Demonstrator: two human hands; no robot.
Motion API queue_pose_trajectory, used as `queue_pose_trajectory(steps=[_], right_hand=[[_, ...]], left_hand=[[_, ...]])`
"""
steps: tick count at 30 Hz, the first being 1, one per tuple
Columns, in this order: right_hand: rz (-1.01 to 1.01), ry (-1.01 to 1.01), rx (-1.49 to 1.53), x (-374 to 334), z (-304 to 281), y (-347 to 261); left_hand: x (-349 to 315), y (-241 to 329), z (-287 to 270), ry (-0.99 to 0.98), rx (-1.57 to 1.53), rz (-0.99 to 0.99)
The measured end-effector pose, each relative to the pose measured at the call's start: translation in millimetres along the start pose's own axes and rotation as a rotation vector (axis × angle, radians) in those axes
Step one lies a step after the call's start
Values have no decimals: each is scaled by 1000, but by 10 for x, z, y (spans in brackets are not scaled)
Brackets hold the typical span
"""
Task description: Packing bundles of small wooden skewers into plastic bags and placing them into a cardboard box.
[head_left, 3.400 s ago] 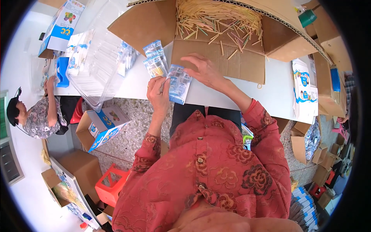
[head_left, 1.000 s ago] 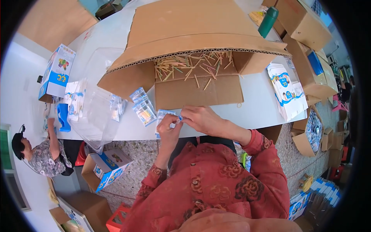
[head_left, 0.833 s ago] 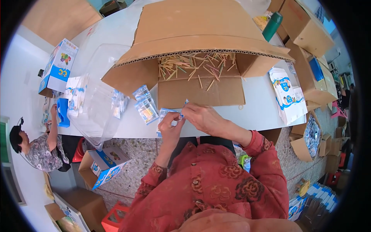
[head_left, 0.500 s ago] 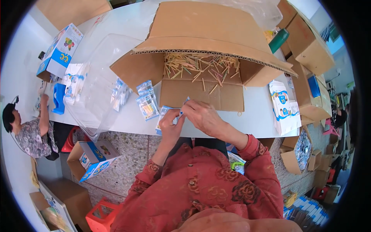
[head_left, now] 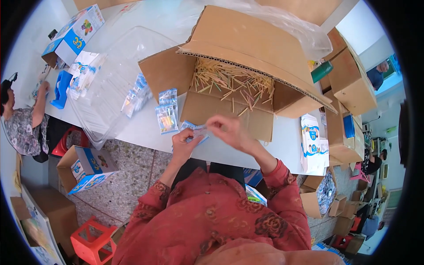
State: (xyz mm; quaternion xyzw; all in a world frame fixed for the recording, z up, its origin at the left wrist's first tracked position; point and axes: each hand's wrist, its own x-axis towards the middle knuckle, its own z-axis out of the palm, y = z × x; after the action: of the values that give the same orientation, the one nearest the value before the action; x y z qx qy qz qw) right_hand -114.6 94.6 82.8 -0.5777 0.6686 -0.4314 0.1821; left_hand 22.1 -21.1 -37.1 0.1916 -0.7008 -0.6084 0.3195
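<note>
My left hand (head_left: 182,145) pinches a small clear-and-blue packet (head_left: 199,132) over the table's front edge. My right hand (head_left: 229,133) is closed, its thumb and fingertips at the packet's right end; what they grip is too small to make out. Beneath the held packet lies another blue-and-clear packet (head_left: 187,125). To the left are filled packets (head_left: 167,118), with yellowish sticks showing through. Beyond my hands a cardboard box (head_left: 251,35) lies on its side, opening toward me, with many thin coloured sticks (head_left: 234,79) inside. Its lower flap (head_left: 207,110) reaches toward my right hand.
A clear plastic tray (head_left: 106,97) with packets (head_left: 136,97) stands left. Folded printed cartons (head_left: 312,143) are stacked right, near a green bottle (head_left: 321,71) and large cardboard boxes (head_left: 353,84). A co-worker (head_left: 26,119) sits far left. A red stool (head_left: 92,240) stands on the floor.
The view has turned and shifted a little. My right hand has opened out slightly from the left one, and the packet between them now shows more plainly.
</note>
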Motion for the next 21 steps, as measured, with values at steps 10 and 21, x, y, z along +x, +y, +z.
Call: queue_pose_trajectory(steps=[10,21], right_hand=[[208,138,-431,712,-638,1668],[272,76,-869,1350,-564,2573]], left_hand=[[11,-76,-55,6,-35,-111],[-60,-131,-125,-47,-4,-72]])
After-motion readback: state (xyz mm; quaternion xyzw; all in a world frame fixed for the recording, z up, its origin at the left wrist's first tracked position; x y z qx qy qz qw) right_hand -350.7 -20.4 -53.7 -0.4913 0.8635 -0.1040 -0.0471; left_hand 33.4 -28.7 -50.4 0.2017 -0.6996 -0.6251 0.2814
